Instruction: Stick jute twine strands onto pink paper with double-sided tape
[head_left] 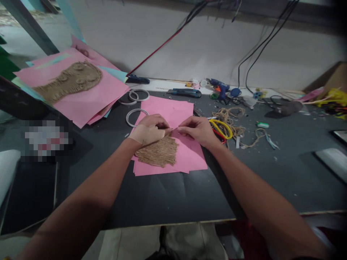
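Observation:
Pink paper sheets [179, 108] lie on the dark table in front of me. Rows of brown jute twine [157, 153] cover part of the top sheet. My left hand [150, 130], with a beige wrap round palm and wrist, rests over the upper edge of the twine. Its thumb and fingers are pinched together. Close by on the right, my right hand [199, 131] also pinches, fingertips just above the pink paper. Whatever lies between the fingertips of either hand is too small to name. Beside the right hand are yellow looped handles [226, 127] and loose twine [230, 115].
White tape rings [138, 95] sit left of the paper. Behind it lie a blue utility knife [187, 92] and a blue glue gun [222, 90]. A twine-covered shape [78, 77] rests on stacked sheets at left. Black cables [257, 47] hang against the wall.

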`<state>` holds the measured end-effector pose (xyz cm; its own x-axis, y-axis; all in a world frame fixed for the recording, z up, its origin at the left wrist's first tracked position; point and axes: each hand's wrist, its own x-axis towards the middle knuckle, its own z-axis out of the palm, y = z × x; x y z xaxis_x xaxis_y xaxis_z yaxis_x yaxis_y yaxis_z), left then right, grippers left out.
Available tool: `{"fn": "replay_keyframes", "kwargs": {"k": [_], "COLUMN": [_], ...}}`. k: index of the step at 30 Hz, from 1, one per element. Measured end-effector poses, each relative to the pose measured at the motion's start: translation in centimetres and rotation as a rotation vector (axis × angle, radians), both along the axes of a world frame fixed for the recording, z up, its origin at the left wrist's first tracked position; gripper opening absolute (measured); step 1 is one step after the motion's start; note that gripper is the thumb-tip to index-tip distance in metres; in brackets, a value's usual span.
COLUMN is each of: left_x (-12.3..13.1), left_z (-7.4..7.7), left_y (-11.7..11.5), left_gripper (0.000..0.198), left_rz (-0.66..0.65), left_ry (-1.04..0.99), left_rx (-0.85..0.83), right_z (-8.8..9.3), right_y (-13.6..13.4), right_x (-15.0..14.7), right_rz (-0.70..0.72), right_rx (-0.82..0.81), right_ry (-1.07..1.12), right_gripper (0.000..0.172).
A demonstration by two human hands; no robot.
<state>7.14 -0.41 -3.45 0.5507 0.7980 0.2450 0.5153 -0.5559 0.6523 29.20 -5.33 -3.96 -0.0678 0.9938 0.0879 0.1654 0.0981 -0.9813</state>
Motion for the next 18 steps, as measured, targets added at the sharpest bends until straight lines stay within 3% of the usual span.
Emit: {"fn": "replay_keyframes", "kwargs": {"k": [7, 12, 15, 18], "left_x": [0.0, 0.0, -0.1, -0.2], "left_z": [0.0, -0.1, -0.1, -0.1], "left_y": [0.0, 0.0, 0.0, 0.1], "left_gripper": [0.013, 0.011, 0.011, 0.010], "left_rz": [0.001, -0.006, -0.005, 0.005], "left_ry": [-0.020, -0.059, -0.067, -0.064], "left_rx": [0.022, 0.034, 0.045, 0.049], "right_z": [0.3, 0.4, 0.3, 0.4], "right_y": [-0.3, -0.1, -0.2, -0.6], "right_x": [0.7, 1.3, 1.5, 1.3], "right_rz": [0.034, -0.075, -0.157, -0.088], "right_rx": [-0.008, 0.030, 0.190, 0.400], "right_ry": [0.035, -0.032, -0.280, -0.609], "right_gripper": [0.032, 0.034, 0.027, 0.015]}}
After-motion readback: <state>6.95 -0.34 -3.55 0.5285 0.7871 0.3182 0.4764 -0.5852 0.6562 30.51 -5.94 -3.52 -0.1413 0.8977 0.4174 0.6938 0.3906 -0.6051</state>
